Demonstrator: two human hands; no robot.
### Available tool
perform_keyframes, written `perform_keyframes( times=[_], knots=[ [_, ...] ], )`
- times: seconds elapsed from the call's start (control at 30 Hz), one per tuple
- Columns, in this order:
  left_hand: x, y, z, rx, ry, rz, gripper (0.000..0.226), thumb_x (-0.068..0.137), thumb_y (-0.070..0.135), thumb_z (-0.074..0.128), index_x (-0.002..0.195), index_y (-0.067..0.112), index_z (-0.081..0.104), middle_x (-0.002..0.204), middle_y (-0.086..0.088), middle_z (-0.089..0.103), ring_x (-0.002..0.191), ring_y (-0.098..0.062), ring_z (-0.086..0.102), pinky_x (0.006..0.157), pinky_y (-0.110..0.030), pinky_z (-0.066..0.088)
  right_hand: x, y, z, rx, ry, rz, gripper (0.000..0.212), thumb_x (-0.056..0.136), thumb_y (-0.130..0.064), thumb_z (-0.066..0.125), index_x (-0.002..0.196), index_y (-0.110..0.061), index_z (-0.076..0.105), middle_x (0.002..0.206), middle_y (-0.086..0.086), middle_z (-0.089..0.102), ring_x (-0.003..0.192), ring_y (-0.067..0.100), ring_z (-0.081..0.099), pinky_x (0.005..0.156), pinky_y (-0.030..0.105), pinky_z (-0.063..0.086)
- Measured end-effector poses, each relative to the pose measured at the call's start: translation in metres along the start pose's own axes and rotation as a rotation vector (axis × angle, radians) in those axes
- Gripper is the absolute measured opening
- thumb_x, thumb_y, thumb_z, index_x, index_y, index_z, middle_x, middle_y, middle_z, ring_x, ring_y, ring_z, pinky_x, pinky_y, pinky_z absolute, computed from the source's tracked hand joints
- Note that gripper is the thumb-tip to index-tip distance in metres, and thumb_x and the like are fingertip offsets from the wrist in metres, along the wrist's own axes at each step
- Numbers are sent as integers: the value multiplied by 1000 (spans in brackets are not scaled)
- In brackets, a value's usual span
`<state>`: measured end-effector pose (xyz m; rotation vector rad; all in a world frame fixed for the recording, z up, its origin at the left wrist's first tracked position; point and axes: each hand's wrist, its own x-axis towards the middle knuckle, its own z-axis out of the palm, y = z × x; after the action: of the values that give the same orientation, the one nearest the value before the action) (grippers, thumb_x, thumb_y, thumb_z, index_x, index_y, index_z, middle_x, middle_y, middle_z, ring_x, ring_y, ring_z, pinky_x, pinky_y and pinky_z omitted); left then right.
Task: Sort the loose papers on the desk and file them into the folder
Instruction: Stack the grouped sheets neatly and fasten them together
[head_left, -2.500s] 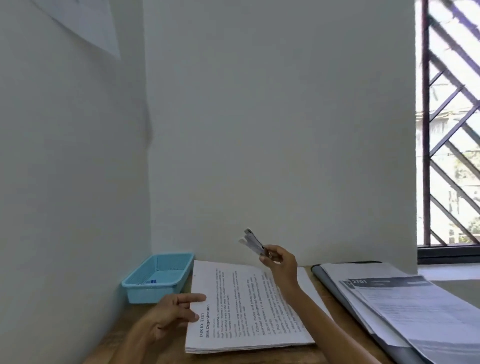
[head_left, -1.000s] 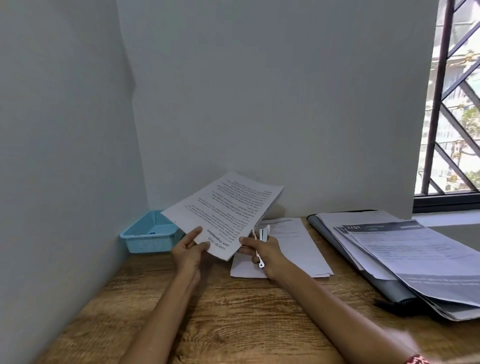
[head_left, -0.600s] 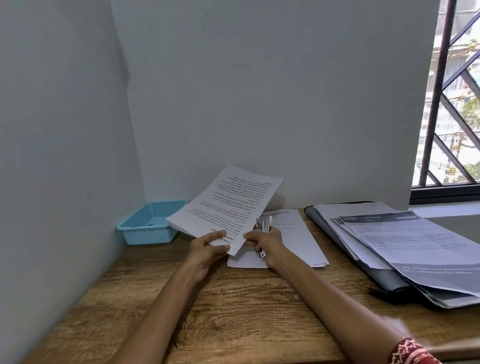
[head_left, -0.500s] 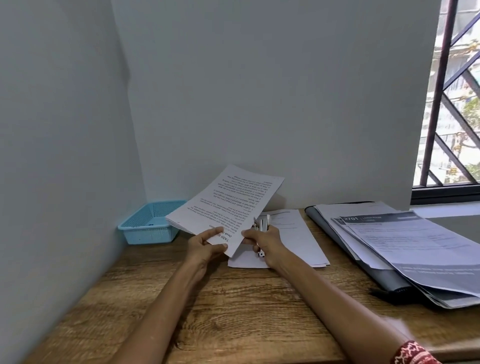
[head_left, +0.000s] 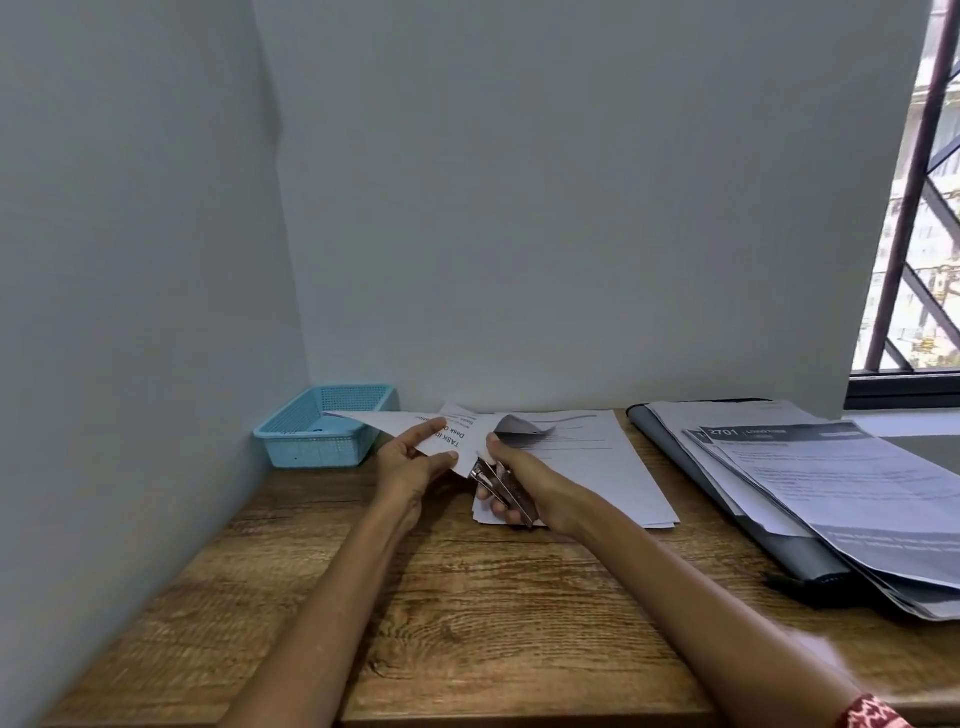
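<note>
My left hand (head_left: 410, 462) pinches the near corner of a printed stack of sheets (head_left: 457, 431), held almost level above the desk. My right hand (head_left: 511, 483) grips a small metal stapler (head_left: 501, 486) whose jaws sit at that same corner of the stack. Under my right hand lies another white sheet pile (head_left: 597, 467) flat on the desk. At the right, a dark grey folder (head_left: 691, 467) lies open under several printed pages (head_left: 841, 493).
A light blue plastic basket (head_left: 324, 434) stands in the back left corner against the walls. The wooden desk (head_left: 467, 613) runs toward me. Grey walls close the back and left; a barred window (head_left: 914, 208) is at the right.
The stack has tipped down from a steep tilt to nearly flat. My right hand has brought the stapler onto its near corner. The camera has dipped lower.
</note>
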<state>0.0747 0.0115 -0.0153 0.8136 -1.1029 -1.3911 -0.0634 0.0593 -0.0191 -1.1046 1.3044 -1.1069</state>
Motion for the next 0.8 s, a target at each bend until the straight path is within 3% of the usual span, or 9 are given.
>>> perform_keyframes(
  times=[0.5, 0.6, 0.8],
  knots=[
    [-4, -7, 6, 37, 15, -20, 43, 73, -23, 61, 107, 5, 64, 112, -24, 62, 82, -21, 63, 55, -20, 56, 6, 4, -3, -42, 20, -104, 39, 97, -46, 45, 102, -10, 61, 82, 10, 70, 52, 13, 52, 38, 18, 36],
    [-5, -10, 7, 75, 33, 14, 43, 73, -22, 62, 101, 10, 65, 115, -23, 61, 91, -26, 62, 54, -19, 56, 6, 6, -4, -74, 14, -130, 40, 98, -42, 44, 110, -7, 58, 84, 11, 70, 52, 13, 54, 40, 19, 37],
    [-8, -10, 10, 114, 67, 51, 46, 73, -22, 62, 109, 6, 65, 113, -17, 61, 86, -17, 61, 50, -14, 52, 8, 9, -5, -76, -11, -157, 38, 99, -39, 44, 106, -5, 59, 77, 8, 69, 53, 12, 56, 43, 19, 39]
  ],
)
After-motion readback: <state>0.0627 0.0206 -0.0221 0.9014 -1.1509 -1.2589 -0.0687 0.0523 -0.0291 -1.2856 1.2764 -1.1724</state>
